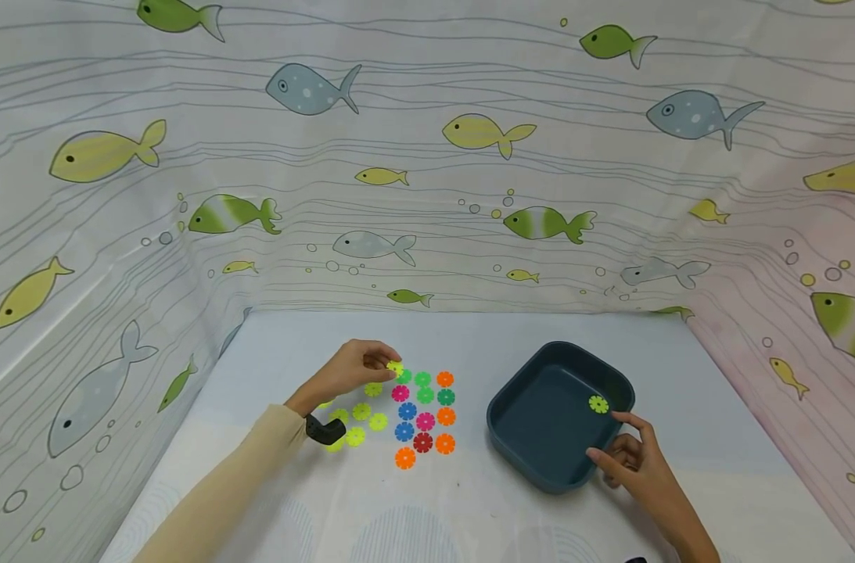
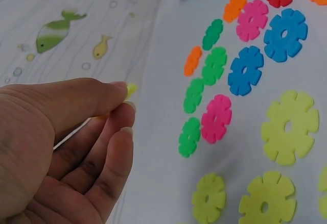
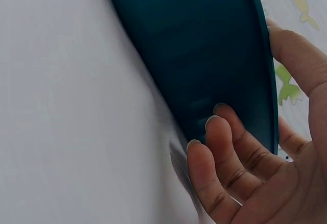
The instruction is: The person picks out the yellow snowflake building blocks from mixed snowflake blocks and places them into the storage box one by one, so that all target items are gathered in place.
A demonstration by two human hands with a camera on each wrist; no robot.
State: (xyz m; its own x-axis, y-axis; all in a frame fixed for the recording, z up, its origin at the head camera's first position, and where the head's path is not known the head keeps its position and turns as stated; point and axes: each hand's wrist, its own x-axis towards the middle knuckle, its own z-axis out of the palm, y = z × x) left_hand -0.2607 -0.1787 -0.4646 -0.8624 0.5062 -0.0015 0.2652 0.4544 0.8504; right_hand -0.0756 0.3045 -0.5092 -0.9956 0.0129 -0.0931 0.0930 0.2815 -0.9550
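Note:
My left hand pinches a yellow snowflake-shaped plastic disc between thumb and fingers, above the far end of the laid-out discs. Only a sliver of that disc shows past the thumb in the left wrist view. At the near right corner of a dark blue-green bin, my right hand grips the rim, with several fingers against the outer wall. One yellow disc lies inside the bin.
Flat on the table, beside and partly under my left wrist, lie several yellow discs. Next to them are rows of orange, green, blue, pink and red discs. A fish-print cloth stands around the table's back and sides.

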